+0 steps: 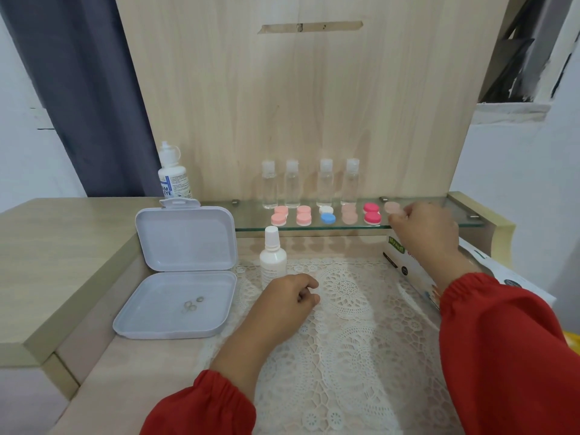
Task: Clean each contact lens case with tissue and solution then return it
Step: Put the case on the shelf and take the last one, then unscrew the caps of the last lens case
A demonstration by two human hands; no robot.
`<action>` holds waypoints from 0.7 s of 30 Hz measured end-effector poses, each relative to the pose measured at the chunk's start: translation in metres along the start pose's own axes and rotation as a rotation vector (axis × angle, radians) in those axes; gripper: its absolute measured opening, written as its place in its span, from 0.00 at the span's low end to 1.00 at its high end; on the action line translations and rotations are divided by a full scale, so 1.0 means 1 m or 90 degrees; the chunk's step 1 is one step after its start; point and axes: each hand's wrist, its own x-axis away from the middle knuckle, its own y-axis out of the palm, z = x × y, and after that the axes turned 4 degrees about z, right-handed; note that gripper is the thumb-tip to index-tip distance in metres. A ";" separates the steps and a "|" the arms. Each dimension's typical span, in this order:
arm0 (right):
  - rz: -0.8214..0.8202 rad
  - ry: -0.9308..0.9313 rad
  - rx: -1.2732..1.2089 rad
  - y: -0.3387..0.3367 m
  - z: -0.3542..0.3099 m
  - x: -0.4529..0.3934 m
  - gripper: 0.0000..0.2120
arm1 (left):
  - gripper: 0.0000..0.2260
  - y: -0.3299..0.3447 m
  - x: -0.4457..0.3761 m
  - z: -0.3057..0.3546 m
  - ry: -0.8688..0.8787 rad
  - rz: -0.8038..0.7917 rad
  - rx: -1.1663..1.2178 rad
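Several contact lens cases lie in a row on the glass shelf (439, 221): two pink (279, 215), (303, 215), one white and blue (327, 214), one pale beige (349, 213), one magenta (372, 212). My right hand (423, 229) reaches to the shelf's right part and pinches a pale pink case (392, 207) at the row's right end. My left hand (287, 298) rests on the lace mat (354, 324) with fingers loosely curled, holding nothing. A small white solution bottle (272, 257) stands just behind it. A tissue box (408, 265) lies under my right arm.
An open white plastic box (182, 274) with small rings inside sits at the left. A larger solution bottle (173, 174) stands behind it. Several clear bottles (309, 183) line the back of the shelf. A raised wooden ledge (47, 262) borders the left.
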 end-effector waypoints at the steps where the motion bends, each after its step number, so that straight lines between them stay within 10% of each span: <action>1: 0.013 -0.002 -0.018 -0.002 0.001 0.002 0.24 | 0.12 0.000 0.000 0.000 0.001 0.000 0.000; 8: 0.072 -0.045 -0.211 -0.029 -0.006 0.058 0.14 | 0.11 0.000 -0.001 0.000 -0.003 -0.005 0.001; 21: -0.353 -0.258 -0.205 0.011 0.007 0.117 0.10 | 0.19 0.005 0.002 0.002 0.079 -0.079 -0.032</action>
